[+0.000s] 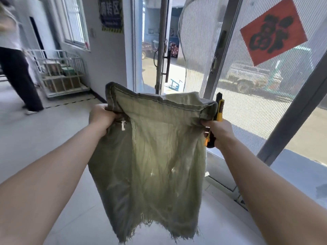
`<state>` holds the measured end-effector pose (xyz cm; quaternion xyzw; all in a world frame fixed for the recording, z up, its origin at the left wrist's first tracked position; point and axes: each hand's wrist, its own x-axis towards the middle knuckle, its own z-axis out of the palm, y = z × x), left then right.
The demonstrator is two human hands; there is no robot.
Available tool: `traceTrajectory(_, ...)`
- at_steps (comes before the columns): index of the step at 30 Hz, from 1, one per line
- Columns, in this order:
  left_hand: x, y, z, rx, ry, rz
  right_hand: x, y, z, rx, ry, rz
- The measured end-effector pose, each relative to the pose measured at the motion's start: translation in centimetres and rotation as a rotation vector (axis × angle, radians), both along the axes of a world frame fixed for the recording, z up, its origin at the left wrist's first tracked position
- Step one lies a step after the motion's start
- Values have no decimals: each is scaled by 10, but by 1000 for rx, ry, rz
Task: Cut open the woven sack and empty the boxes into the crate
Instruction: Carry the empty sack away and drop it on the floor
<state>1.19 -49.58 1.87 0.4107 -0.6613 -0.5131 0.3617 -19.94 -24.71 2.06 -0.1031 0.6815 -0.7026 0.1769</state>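
I hold a limp olive-green woven sack [150, 156] up in front of me, its stitched hem at the top and its frayed cut edge hanging at the bottom. My left hand [101, 115] grips the sack's upper left corner. My right hand [218, 131] pinches the upper right corner and also holds a yellow and black utility knife [218, 110] upright behind the fabric. The sack hangs flat and looks empty. No boxes and no crate show below it; the sack hides the floor under it.
A metal cage trolley [62, 75] with cartons stands at the left wall. A person in dark trousers [17, 75] walks at far left. An open glass door [162, 50] is ahead, and a mesh screen window [256, 76] with a red paper decoration runs along the right.
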Motion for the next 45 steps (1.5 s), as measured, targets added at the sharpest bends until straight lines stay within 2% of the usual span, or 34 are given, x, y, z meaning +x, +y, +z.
traceTrajectory(10,42,-77,-10,-31,-124,206,11,-103,-10,48,5,136)
traceTrajectory(28,101,-258,-24,-114,-242,350,39,-311,-19,70,-37,216)
traceTrajectory(35,97,-319,-26,-50,-175,405,31,-385,-22,62,-49,247)
traceTrajectory(45,46,-425,-33,52,-98,438,-35,-506,-21,75,-89,300)
